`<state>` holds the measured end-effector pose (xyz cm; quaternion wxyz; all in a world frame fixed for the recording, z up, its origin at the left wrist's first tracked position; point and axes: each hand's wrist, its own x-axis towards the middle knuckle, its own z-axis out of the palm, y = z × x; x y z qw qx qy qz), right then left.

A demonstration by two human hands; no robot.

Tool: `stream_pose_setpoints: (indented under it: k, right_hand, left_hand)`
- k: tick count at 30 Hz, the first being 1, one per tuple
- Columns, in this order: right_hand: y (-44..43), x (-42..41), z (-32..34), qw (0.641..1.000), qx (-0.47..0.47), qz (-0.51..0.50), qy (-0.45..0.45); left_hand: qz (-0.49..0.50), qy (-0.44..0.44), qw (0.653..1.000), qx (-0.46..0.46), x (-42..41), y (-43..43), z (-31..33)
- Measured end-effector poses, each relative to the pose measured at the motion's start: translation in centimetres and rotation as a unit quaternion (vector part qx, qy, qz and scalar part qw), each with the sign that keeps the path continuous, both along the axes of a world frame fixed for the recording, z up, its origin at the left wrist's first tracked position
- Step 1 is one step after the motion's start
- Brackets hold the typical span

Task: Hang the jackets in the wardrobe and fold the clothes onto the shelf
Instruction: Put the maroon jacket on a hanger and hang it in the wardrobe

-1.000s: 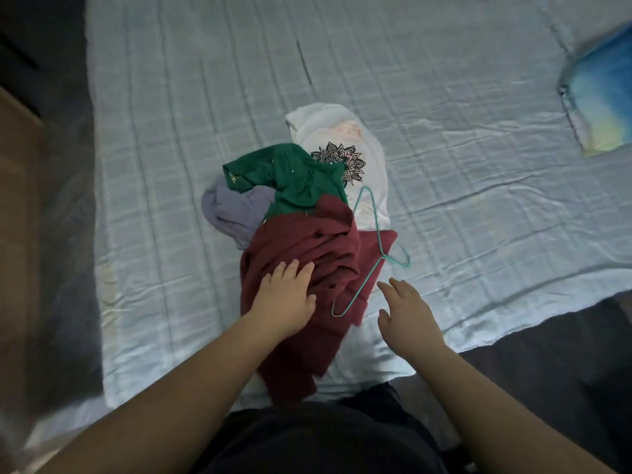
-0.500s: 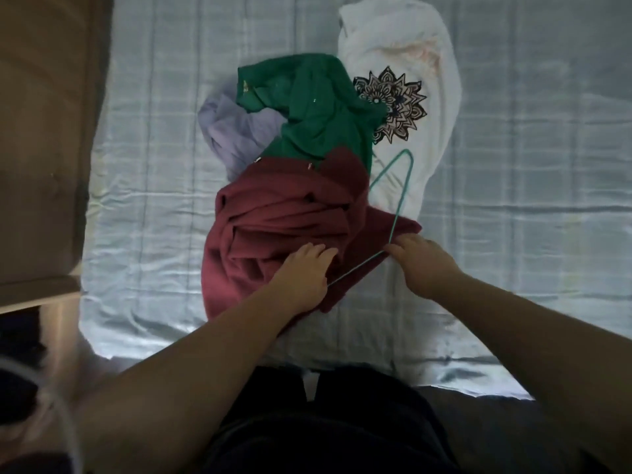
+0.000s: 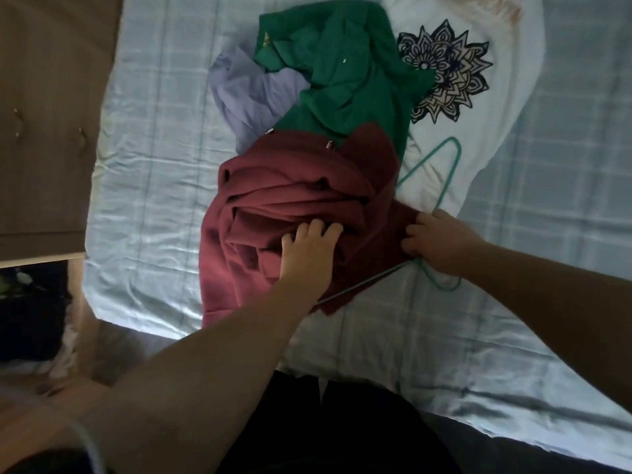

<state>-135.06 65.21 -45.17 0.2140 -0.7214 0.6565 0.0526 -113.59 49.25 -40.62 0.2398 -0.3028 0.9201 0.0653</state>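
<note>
A pile of clothes lies on the bed. Nearest me is a crumpled maroon jacket [image 3: 290, 200]. Behind it are a green garment [image 3: 349, 80], a lilac garment [image 3: 249, 94] and a white shirt with a dark mandala print [image 3: 478, 107]. My left hand [image 3: 307, 251] rests on the maroon jacket with its fingers pressed into the folds. My right hand [image 3: 441, 244] grips a thin green wire hanger [image 3: 444, 176] that lies partly on the white shirt and partly on the jacket's edge.
The bed has a pale blue checked sheet [image 3: 154, 165]. A brown wooden wardrobe panel [image 3: 44, 114] stands at the left, with a dark gap below it. My dark trousers [image 3: 325, 425] are against the bed's near edge.
The camera has moved closer and leftwards over the pile. My right hand went from hovering open near the hanger to gripping it. My left hand stayed on the maroon jacket.
</note>
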Motion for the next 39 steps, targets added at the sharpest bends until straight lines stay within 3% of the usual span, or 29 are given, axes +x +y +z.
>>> stream_pose_setpoints:
  k: [3, 6, 10, 15, 19, 23, 27, 30, 35, 39]
  right_hand:
    - [0.3, 0.7, 0.9, 0.999, -0.031, 0.005, -0.035]
    - [0.7, 1.7, 3.0, 0.996, -0.061, -0.024, -0.055]
    - [1.5, 3.5, 6.5, 0.994, -0.051, -0.081, -0.044]
    - [0.9, 6.7, 11.0, 0.981, -0.046, -0.166, -0.088]
    - [-0.1, 11.0, 13.8, 0.939, -0.039, -0.312, -0.138]
    - [-1.5, 15.2, 18.0, 0.888, -0.082, -0.426, -0.152]
    - [-2.4, 18.6, 23.1, 0.830, -0.138, -0.511, -0.173]
    - [-3.0, 19.9, 27.0, 0.804, -0.149, -0.552, -0.167]
    - [-3.9, 19.9, 33.1, 0.764, -0.248, -0.572, -0.166]
    - [-4.5, 20.2, 36.8, 0.743, -0.301, -0.558, -0.216]
  left_hand:
    - [0.053, 0.082, 0.992, 0.082, 0.3, -1.7, 1.1]
    - [0.128, 0.196, 0.958, 0.165, 1.6, -3.3, 2.8]
    - [0.128, 0.297, 0.930, 0.174, 3.7, -5.8, 5.1]
    - [0.195, 0.356, 0.889, 0.212, 6.3, -8.3, 8.8]
    - [0.258, 0.430, 0.835, 0.227, 8.3, -10.7, 12.8]
    - [0.248, 0.483, 0.804, 0.242, 9.9, -13.6, 18.1]
    - [0.248, 0.493, 0.789, 0.271, 10.2, -16.4, 23.7]
    - [0.218, 0.502, 0.797, 0.257, 10.1, -17.7, 28.0]
    - [0.149, 0.536, 0.807, 0.196, 9.6, -18.1, 34.9]
    - [0.127, 0.548, 0.812, 0.153, 9.2, -18.1, 39.0]
